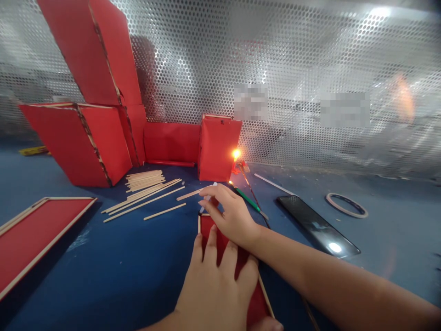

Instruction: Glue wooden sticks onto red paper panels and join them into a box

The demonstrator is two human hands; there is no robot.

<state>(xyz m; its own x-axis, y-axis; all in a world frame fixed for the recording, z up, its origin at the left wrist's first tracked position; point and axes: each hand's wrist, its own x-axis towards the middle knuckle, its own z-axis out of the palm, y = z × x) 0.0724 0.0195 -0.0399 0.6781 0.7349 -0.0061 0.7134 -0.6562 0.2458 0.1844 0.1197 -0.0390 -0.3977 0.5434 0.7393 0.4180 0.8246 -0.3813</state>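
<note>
My left hand [218, 280] lies with its fingers spread over a narrow red panel [257, 305] edged with thin wooden sticks. Above it, my right hand [234, 214] reaches across to the panel's far end, thumb and forefinger curled around a short pale translucent stick [208, 198]. The stick's lower end is close to the panel's dark-marked corner; whether it touches cannot be told. A flat wooden stick [189, 195] lies just left of the fingertips. Beyond the right wrist rests a green-handled tool [247, 197], a small glow at its tip. Much of the panel is hidden under my hands.
A small flame [236, 153] burns beside a red box [218, 149]. Taller red boxes [82, 142] stand at left, near loose wooden sticks [146, 181]. Another framed red panel [41, 230] lies left; a phone [317, 225] and tape roll [346, 205] lie right. Perforated metal [193, 59] rises behind.
</note>
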